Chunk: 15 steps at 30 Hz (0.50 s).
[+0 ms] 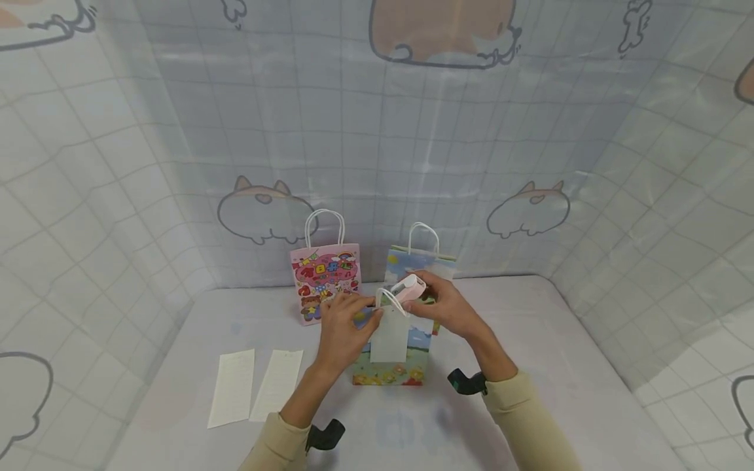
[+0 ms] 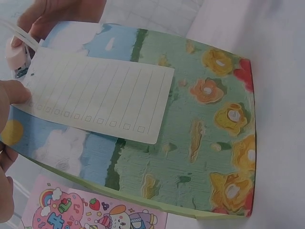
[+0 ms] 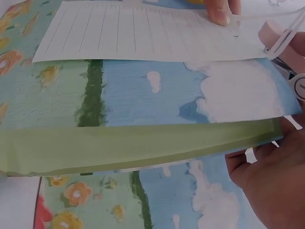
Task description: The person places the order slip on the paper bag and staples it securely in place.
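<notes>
Holding stapler (image 1: 410, 286) in R hand (image 1: 446, 306), paper (image 1: 389, 341) under L thumb (image 1: 371, 324)

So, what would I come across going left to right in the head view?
A paper slip, a second slip, the pink bag, the card against the front bag, then the right hand holding a pink tool.

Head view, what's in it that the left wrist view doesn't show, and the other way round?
Only the head view: two loose sheets on the table, the second landscape bag behind, and dog drawings on the backdrop.

Only the left wrist view: small square boxes readable along one edge of the white card.

Both: that card against the front flowered bag, the pink bag, the pink-and-white tool, and parts of the left hand and right hand.
</notes>
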Tool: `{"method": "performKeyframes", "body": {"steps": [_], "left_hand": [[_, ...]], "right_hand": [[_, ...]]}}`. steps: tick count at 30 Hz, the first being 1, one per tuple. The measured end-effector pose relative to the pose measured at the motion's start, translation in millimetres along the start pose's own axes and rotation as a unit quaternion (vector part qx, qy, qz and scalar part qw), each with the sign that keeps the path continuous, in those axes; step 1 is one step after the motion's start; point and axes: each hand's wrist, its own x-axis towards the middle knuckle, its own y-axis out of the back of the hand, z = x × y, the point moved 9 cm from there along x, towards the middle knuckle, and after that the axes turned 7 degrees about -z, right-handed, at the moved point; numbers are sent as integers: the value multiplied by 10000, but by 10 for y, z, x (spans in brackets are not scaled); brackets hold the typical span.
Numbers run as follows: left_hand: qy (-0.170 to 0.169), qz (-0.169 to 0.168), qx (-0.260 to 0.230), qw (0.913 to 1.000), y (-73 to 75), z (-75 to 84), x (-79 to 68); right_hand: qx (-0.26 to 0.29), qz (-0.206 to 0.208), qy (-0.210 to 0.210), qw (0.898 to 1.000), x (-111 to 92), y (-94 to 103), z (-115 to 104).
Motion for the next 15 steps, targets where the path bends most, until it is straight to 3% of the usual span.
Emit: {"method": "performKeyframes", "body": {"steps": [15], "left_hand": [[90,-51,162,9998,-10,0,13]], "right_hand": [[-741,-245,374,9962,13,-153,-194]]}}
